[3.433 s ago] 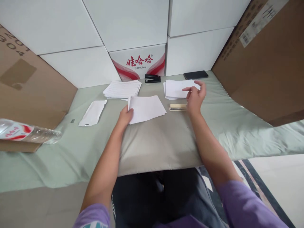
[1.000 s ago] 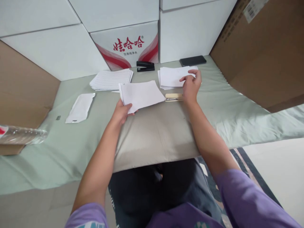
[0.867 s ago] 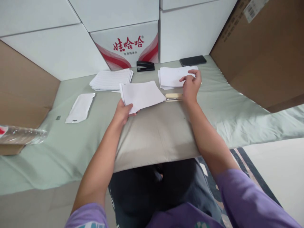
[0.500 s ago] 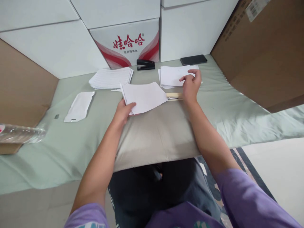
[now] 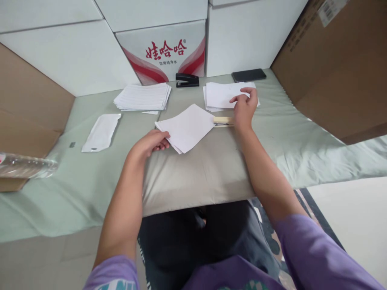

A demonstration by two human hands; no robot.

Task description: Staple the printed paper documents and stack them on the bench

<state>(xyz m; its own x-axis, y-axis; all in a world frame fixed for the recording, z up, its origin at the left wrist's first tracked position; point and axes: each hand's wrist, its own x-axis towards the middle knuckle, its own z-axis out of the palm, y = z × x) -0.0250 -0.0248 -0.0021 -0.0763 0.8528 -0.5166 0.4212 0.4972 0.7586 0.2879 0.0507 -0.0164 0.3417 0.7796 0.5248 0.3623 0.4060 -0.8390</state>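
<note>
Loose sheaf: I see the thin sheaf of white rectangular paper (image 5: 187,127) lying skewed above the tabletop covered in pale green cloth (image 5: 196,177), its right corner at the mouth of the cream plastic stapler (image 5: 223,119).
Change: it has turned since a moment ago, so a corner rather than a side now points at that stapler; I judge it lined up there, though its edges look slightly fanned.
Left hand: it seems to pinch the sheaf's left edge (image 5: 151,141); its underside is hidden from me.
Right hand: fingers loosely curled over the stapler's rear end (image 5: 244,110); I cannot tell whether it grips.
Behind: two white paper stacks (image 5: 142,96) (image 5: 222,96), with a black metal stapler (image 5: 187,79) beyond, between them.
</note>
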